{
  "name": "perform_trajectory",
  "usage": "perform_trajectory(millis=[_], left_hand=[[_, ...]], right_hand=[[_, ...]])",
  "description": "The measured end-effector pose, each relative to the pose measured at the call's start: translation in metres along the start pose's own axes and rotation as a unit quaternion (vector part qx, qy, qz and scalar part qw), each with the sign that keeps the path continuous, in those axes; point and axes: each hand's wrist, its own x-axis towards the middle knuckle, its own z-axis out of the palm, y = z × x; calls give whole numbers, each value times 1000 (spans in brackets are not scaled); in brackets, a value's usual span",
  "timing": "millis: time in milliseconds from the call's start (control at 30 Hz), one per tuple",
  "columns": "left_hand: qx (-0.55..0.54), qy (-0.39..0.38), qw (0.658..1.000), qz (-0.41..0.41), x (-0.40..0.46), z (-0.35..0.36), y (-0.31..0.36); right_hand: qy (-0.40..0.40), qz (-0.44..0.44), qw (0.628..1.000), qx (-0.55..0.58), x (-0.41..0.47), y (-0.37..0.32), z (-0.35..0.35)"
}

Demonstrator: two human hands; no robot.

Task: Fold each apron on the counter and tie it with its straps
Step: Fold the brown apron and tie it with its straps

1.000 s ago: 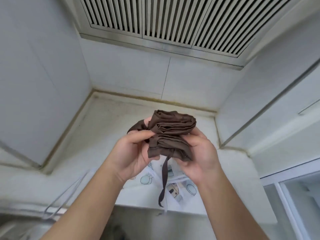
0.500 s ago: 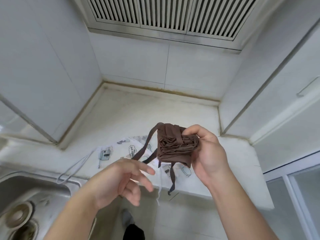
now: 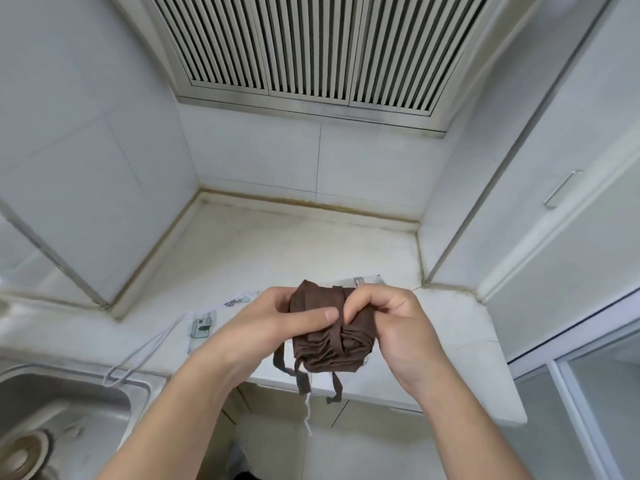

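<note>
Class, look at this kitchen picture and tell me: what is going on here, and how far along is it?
A person is bundling a brown apron, held up in front of the counter. The left hand grips the folded bundle with its thumb pressed across the front, while the right hand pinches a strap wrapped around the middle. Loose strap ends hang below, so the tying looks unfinished. A white printed apron lies flat on the counter beside the sink.

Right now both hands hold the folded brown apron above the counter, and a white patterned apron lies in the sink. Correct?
Not quite. The head view shows the white patterned apron lying on the counter, not in the sink. Both hands, left and right, do hold the brown apron.
</note>
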Motion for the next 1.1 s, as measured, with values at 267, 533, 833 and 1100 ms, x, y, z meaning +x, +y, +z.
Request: perform_trajectory(millis=[267,533,833,1100], left_hand=[[7,-14,1000,14,4,-12,18],[72,164,982,64,11,6,14],[-84,202,973,79,12,-14,15],[-113,166,974,106,5,-14,21]], right_hand=[[-32,13,997,67,-1,-10,-1],[173,-82,976,-104,4,-9,20],[30,-41,981,187,-38,3,11],[61,80,991,91,-62,19,-8]])
